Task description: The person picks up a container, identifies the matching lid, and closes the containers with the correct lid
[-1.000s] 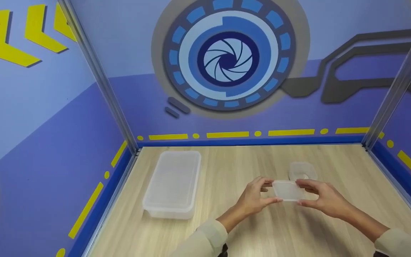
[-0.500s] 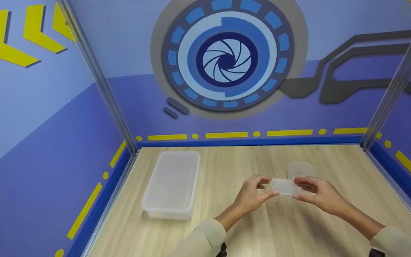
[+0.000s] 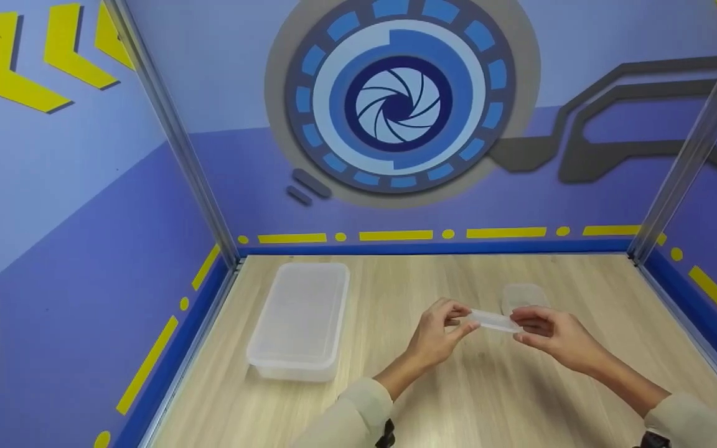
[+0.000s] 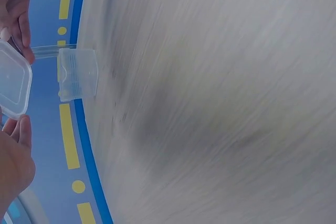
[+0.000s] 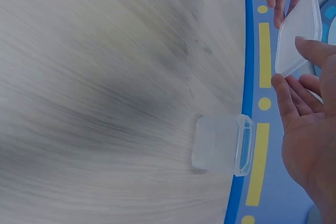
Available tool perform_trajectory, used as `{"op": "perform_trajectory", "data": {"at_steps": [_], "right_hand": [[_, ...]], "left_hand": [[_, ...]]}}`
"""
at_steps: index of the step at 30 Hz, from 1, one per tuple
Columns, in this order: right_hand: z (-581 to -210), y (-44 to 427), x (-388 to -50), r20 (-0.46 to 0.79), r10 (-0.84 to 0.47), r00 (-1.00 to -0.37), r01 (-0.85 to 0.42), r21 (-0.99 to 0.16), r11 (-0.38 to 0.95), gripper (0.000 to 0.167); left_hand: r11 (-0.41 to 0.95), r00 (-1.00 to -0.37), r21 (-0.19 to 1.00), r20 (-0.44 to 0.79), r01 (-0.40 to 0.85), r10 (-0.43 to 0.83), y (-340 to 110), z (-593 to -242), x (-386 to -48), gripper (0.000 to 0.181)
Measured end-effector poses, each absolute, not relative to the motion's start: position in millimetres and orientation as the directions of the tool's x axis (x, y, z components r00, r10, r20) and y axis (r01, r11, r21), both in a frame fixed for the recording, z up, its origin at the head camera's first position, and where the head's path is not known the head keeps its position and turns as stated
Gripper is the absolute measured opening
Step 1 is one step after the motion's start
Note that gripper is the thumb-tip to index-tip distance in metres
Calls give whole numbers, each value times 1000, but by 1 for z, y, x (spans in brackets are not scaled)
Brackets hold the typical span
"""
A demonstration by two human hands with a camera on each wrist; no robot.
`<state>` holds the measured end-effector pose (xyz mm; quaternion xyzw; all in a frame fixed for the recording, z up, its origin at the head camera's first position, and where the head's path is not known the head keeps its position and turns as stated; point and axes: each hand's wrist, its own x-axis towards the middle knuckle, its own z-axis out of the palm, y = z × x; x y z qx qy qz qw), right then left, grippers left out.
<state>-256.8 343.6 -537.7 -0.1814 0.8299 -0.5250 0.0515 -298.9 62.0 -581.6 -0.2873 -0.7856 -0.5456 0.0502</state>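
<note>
A small translucent plastic lid [image 3: 494, 321] is held in the air between both hands, tilted so that it looks thin in the head view. My left hand [image 3: 436, 333] pinches its left edge between thumb and fingers. On the opposite edge my right hand [image 3: 561, 336] pinches it the same way. Just behind the right hand stands a small clear plastic container [image 3: 523, 296] without a lid, partly hidden by the fingers. The right wrist view shows this container [image 5: 218, 144] upright on the table, apart from the lid [image 5: 299, 35].
At the left of the wooden table [image 3: 408, 280] stands a large translucent storage box [image 3: 301, 317] with its lid on. Printed blue and purple panels wall the table at the back and sides, with metal posts [image 3: 178, 137] at the corners.
Both hands have raised the lid slightly and tipped it, so its broad face has narrowed to a thin strip. The small container and the large box have stayed in place.
</note>
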Motion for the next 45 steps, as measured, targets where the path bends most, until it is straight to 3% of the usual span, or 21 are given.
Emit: {"op": "perform_trajectory", "data": {"at_steps": [6, 12, 23, 36, 45], "right_hand": [[-541, 342, -257, 122, -353, -928, -261, -888, 380, 45], [-545, 339, -259, 139, -329, -934, -270, -877, 396, 40], [-543, 332, -259, 149, -214, -965, -241, -821, 517, 25], [-555, 333, -254, 154, -293, -944, -258, -896, 360, 17], [-558, 333, -254, 170, -259, -951, -264, -882, 390, 19]], "left_hand": [[238, -822, 825, 390, 512, 414, 61, -583, -300, 34], [264, -826, 814, 392, 517, 405, 61, -584, -301, 21], [306, -824, 786, 408, 536, 394, 62, -587, -301, 8], [278, -809, 808, 360, 520, 465, 61, -596, -298, 2], [287, -825, 822, 334, 492, 456, 64, -595, -298, 6]]}}
